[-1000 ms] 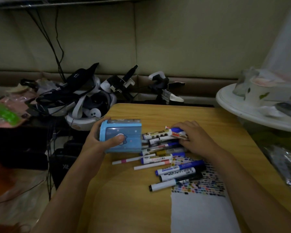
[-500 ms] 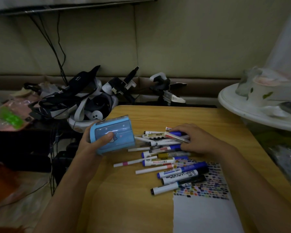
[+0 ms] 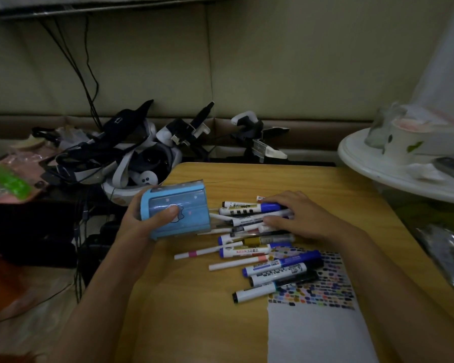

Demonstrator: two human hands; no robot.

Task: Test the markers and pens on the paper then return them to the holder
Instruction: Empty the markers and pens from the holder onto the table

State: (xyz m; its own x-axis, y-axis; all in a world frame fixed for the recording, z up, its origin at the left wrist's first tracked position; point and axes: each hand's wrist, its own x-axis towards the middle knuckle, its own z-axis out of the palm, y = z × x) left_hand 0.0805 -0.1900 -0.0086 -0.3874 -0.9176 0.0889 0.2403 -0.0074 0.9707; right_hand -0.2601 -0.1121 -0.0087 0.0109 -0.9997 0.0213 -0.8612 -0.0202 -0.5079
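My left hand [image 3: 144,218] grips the light-blue holder [image 3: 177,209], tipped on its side with its mouth facing right toward the pile. My right hand [image 3: 294,216] lies over a bundle of markers [image 3: 247,213], fingers curled round them, their ends near the holder's mouth. More markers and thin white pens [image 3: 275,265] lie scattered on the wooden table [image 3: 194,310]. White paper [image 3: 315,331] with many coloured test marks lies at the lower right, under some markers.
VR headsets, straps and cables [image 3: 131,158] are heaped beyond the table's left edge. A round white side table [image 3: 372,166] with a cup stands at the right. Crumpled plastic [image 3: 446,252] lies below it. Floor drops off on the left.
The holder has tilted and shifted slightly left, then back toward the markers. My right hand keeps pressing the bundle of markers toward its mouth.
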